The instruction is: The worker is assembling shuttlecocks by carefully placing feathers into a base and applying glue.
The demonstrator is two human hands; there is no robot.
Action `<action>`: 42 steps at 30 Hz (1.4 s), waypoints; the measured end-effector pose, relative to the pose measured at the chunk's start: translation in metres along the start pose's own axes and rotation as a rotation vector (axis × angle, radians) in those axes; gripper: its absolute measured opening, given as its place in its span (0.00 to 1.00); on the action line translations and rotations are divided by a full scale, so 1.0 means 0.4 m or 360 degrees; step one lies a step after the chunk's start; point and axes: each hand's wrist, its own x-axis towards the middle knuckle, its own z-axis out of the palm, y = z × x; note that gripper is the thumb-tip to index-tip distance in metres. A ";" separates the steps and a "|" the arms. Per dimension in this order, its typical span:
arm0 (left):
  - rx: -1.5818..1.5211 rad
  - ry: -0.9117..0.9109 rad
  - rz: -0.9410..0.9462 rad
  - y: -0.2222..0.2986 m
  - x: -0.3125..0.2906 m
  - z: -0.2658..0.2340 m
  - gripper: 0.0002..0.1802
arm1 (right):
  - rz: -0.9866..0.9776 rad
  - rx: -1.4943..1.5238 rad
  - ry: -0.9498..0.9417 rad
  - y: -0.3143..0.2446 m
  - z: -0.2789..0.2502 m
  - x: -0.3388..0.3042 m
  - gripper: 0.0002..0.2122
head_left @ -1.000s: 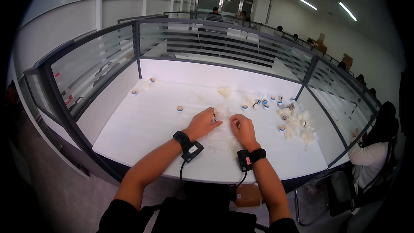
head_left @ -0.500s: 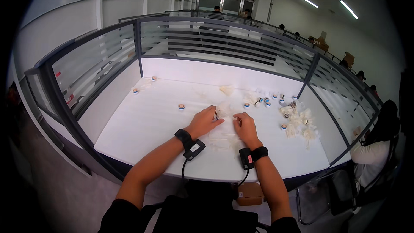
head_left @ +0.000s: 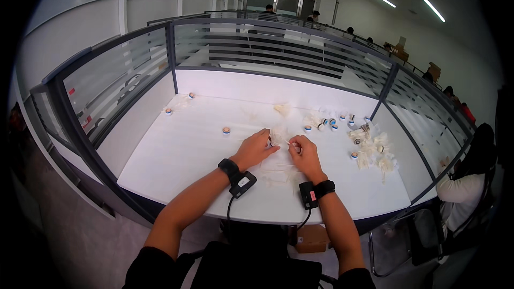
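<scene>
Near the middle of the white tabletop (head_left: 176,152), my left hand (head_left: 251,150) is closed around what looks like a shuttlecock, with its pale feather skirt (head_left: 278,135) showing past the fingertips. Its base is hidden in my fingers. Close beside the skirt on the right, my right hand (head_left: 304,155) pinches a thin whitish piece, apparently a feather, between thumb and finger. Loose pale feathers (head_left: 278,177) lie on the table just below both hands. A round cork base (head_left: 226,130) with a blue and white band stands to the left of my left hand.
Several cork bases (head_left: 332,122) and battered shuttlecocks with loose feathers (head_left: 364,147) lie at the right. Two more bases (head_left: 168,112) sit far left. A feather clump (head_left: 282,109) lies at the back. Low partitions (head_left: 278,83) enclose the table. A seated person (head_left: 461,192) is at the right.
My right hand has shifted slightly left and up, its thumb and finger now together on a thin whitish piece. My left hand stays nearly still with the shuttlecock.
</scene>
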 end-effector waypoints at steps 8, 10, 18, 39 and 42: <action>-0.0013 -0.0020 -0.0014 -0.031 -0.001 0.011 0.21 | 0.0087 0.0089 -0.0106 -0.028 -0.006 0.002 0.07; -0.0001 -0.0033 -0.0016 -0.029 0.001 0.011 0.21 | 0.0097 0.0080 -0.0120 -0.030 -0.011 0.002 0.06; -0.0104 -0.0005 0.0126 -0.014 -0.004 -0.001 0.20 | 0.0040 0.0039 -0.0071 -0.018 -0.006 -0.002 0.05; -0.0640 0.0166 -0.0090 -0.062 0.034 0.047 0.15 | 0.0045 0.0068 -0.0107 -0.038 -0.013 0.005 0.07; -0.0732 0.0129 -0.0134 -0.070 0.022 0.050 0.15 | 0.0057 0.0094 -0.0037 -0.038 -0.004 -0.001 0.07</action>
